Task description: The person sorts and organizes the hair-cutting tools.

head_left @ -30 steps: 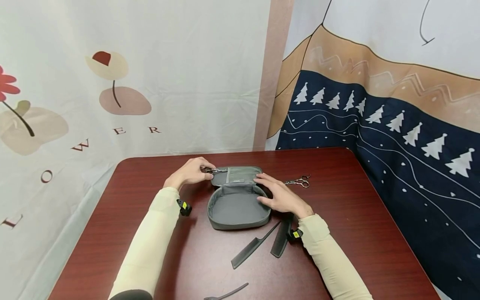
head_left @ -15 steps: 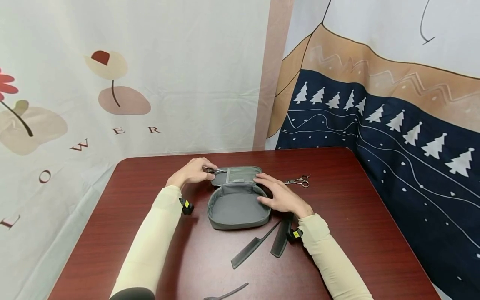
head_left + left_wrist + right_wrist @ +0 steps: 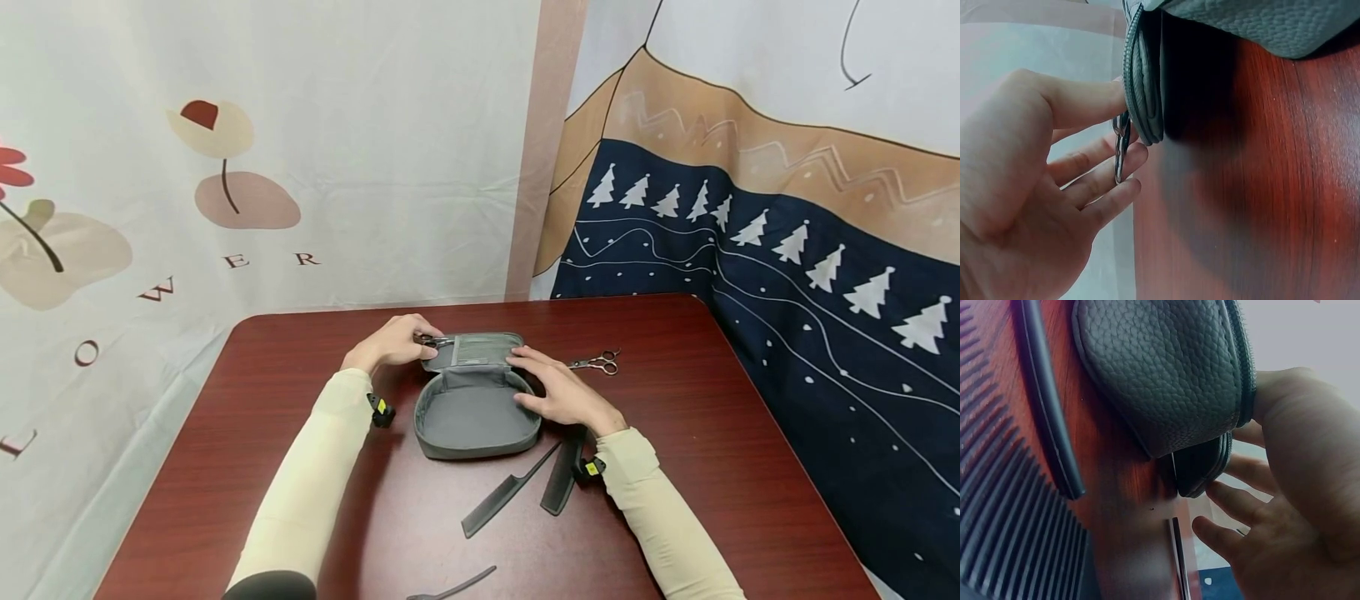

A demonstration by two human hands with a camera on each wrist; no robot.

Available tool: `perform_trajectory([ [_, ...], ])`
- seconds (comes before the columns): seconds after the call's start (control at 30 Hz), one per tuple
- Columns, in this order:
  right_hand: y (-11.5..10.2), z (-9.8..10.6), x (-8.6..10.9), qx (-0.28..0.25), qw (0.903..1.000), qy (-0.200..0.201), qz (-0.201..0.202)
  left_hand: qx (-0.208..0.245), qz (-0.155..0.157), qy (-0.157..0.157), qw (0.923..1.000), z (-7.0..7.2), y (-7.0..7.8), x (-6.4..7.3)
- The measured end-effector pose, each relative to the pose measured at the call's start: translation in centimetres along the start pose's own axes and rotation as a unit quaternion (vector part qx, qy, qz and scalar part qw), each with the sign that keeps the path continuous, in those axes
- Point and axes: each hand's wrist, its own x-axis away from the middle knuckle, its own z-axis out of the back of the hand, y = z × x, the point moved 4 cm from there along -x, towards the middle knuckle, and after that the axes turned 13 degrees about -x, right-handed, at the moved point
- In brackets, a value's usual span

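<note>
A grey zip case [image 3: 480, 450] lies unzipped on the table, its lid [image 3: 441, 358] folded back away from me. On the lid's inner side is a see-through pocket [image 3: 491, 347]. My left hand [image 3: 390, 343] pinches a pair of scissors [image 3: 437, 341] at the lid's left edge, blades pointing right towards the pocket. The scissors' handle loops [image 3: 1120, 150] show beside the fingers in the left wrist view; how deep the blades sit is hidden. My right hand [image 3: 566, 396] rests at the case's right side, fingertips on the lid and thumb over the rim.
Another pair of scissors [image 3: 603, 362] lies right of the lid. Two dark combs, one with a thin tail [image 3: 492, 506] and one wide [image 3: 558, 485], lie in front, near my right wrist. A thin grey handle [image 3: 468, 580] shows at the table's [image 3: 712, 467] near side.
My left hand has moved slightly right with the scissors, closer to the lid's pocket. The right hand and the case look unmoved.
</note>
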Motion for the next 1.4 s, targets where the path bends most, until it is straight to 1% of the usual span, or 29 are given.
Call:
perform_trajectory([
  [0.03,0.0,0.0,0.0,0.000,1.0000,0.000,0.001,0.003,0.002,-0.007,1.0000,0.0,0.2,-0.1],
  [0.1,0.0,0.0,0.0,0.000,1.0000,0.000,0.000,0.007,-0.005,-0.015,0.9999,0.3,0.8,-0.1],
  [0.2,0.1,0.0,0.0,0.000,1.0000,-0.001,-0.005,0.003,-0.009,-0.016,0.9998,0.5,1.3,-0.2],
  [0.23,0.1,0.0,0.0,-0.001,1.0000,-0.001,-0.008,0.005,-0.023,-0.009,0.9997,0.1,0.8,-0.4],
  [0.3,0.1,0.0,0.0,0.001,1.0000,-0.002,-0.008,-0.004,-0.027,-0.008,0.9996,-0.1,0.9,-0.6],
  [0.37,0.1,-0.1,0.0,-0.002,1.0000,-0.001,-0.010,-0.002,-0.027,-0.016,0.9995,-0.2,1.2,-0.9],
  [0.4,0.1,-0.1,0.0,0.000,1.0000,-0.001,-0.008,-0.003,-0.023,-0.024,0.9994,0.1,1.9,-0.5],
  [0.43,0.0,-0.1,0.0,0.000,1.0000,0.000,-0.007,0.000,-0.023,-0.031,0.9993,0.1,2.0,-0.6],
  [0.47,0.0,-0.1,0.0,0.001,1.0000,0.001,-0.006,-0.012,-0.010,-0.033,0.9993,0.1,2.4,-0.7],
  [0.53,0.0,-0.1,0.1,0.002,1.0000,0.002,-0.004,-0.010,-0.002,-0.033,0.9994,-0.4,2.0,-1.1],
  [0.6,-0.1,-0.1,0.1,0.004,1.0000,0.002,0.000,-0.015,-0.007,-0.021,0.9996,-0.8,1.5,-1.4],
  [0.63,-0.1,-0.1,0.1,0.003,1.0000,0.002,-0.001,-0.015,-0.008,-0.021,0.9996,-1.2,1.1,-1.9],
  [0.67,-0.1,-0.2,0.1,0.002,1.0000,0.002,-0.001,-0.016,-0.013,-0.021,0.9996,-1.2,1.2,-1.9],
  [0.7,-0.1,-0.2,0.1,0.003,1.0000,0.001,0.000,-0.011,-0.015,-0.029,0.9994,-0.9,1.5,-1.7],
  [0.8,0.0,-0.2,0.0,-0.001,1.0000,0.001,-0.004,-0.014,-0.030,-0.022,0.9992,-1.0,1.6,-1.7],
  [0.87,0.1,-0.2,0.0,-0.002,1.0000,0.000,-0.006,-0.011,-0.027,-0.033,0.9990,-1.0,1.6,-1.8],
  [0.93,0.2,-0.3,-0.1,-0.004,1.0000,0.001,-0.007,-0.002,-0.027,-0.017,0.9995,-1.6,1.0,-2.0],
  [1.0,0.2,-0.3,-0.1,-0.001,1.0000,0.001,-0.006,0.004,-0.022,-0.015,0.9996,-1.7,1.1,-1.9],
  [1.07,0.2,-0.3,-0.1,-0.001,1.0000,0.002,-0.005,0.007,-0.012,-0.025,0.9996,-0.7,2.5,-1.3],
  [1.1,0.2,-0.3,-0.1,-0.001,1.0000,0.002,-0.005,0.011,-0.004,-0.026,0.9996,-0.3,3.3,-0.9],
  [1.13,0.2,-0.3,-0.1,-0.001,1.0000,0.001,-0.007,0.009,0.002,-0.034,0.9994,0.4,4.3,-0.4],
  [1.17,0.2,-0.3,-0.1,-0.001,1.0000,0.001,-0.008,0.011,0.004,-0.040,0.9991,0.4,4.3,-0.4],
  [1.2,0.2,-0.3,-0.1,-0.001,1.0000,0.000,-0.010,0.012,0.012,-0.050,0.9986,0.9,5.0,-0.1],
  [1.23,0.2,-0.3,-0.1,0.000,1.0000,0.000,-0.009,0.013,0.011,-0.054,0.9984,0.5,4.4,-0.5],
  [1.27,0.2,-0.3,-0.2,0.000,0.9999,0.001,-0.010,0.014,0.008,-0.047,0.9988,-0.2,3.4,-1.0],
  [1.3,0.2,-0.3,-0.2,0.000,0.9999,0.001,-0.010,0.011,-0.001,-0.040,0.9991,-0.3,3.4,-0.8],
  [1.33,0.2,-0.3,-0.2,0.000,0.9999,0.001,-0.010,0.010,-0.004,-0.041,0.9991,-0.7,2.9,-1.1],
  [1.37,0.2,-0.3,-0.2,0.001,1.0000,0.002,-0.009,0.017,-0.019,-0.035,0.9990,-1.5,1.7,-1.6],
  [1.4,0.2,-0.3,-0.2,0.001,1.0000,0.002,-0.008,0.022,-0.027,-0.033,0.9988,-1.5,1.7,-1.5],
])
